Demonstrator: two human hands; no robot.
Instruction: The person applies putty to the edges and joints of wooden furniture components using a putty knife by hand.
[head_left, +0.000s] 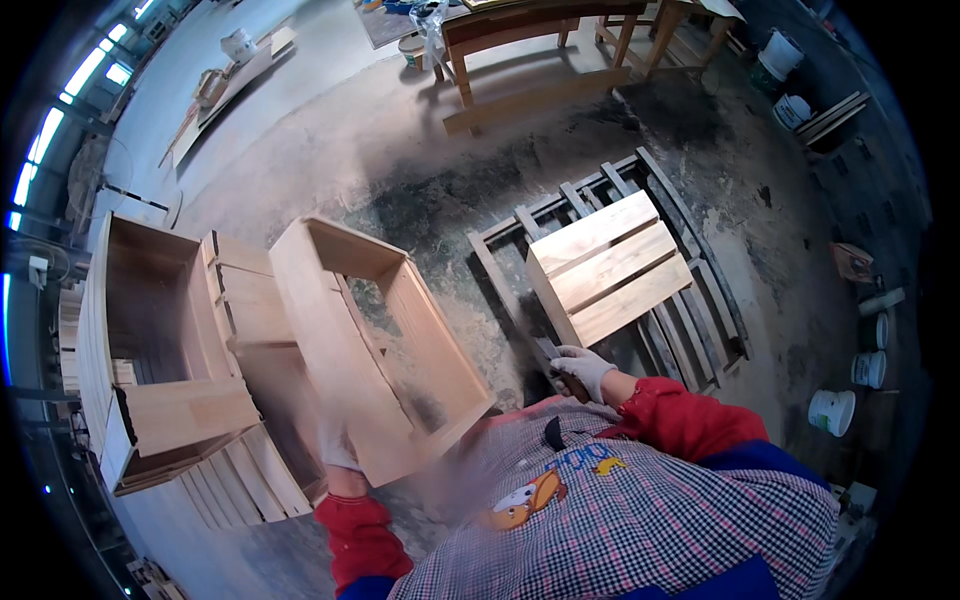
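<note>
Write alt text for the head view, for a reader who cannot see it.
Seen from above, a person in a checked apron and red sleeves grips a bottomless wooden box frame with the gloved left hand, while the gloved right hand holds a small dark block at the corner of a slatted wooden panel. The panel lies on a dark pallet on a dusty concrete floor, with more unfinished boxes stacked at left.

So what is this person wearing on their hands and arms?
Both hands wear light grey-white work gloves: the left hand and the right hand. Both forearms are in red sleeves with gathered cuffs, under a checked apron bearing a cartoon print and blue trim.
</note>
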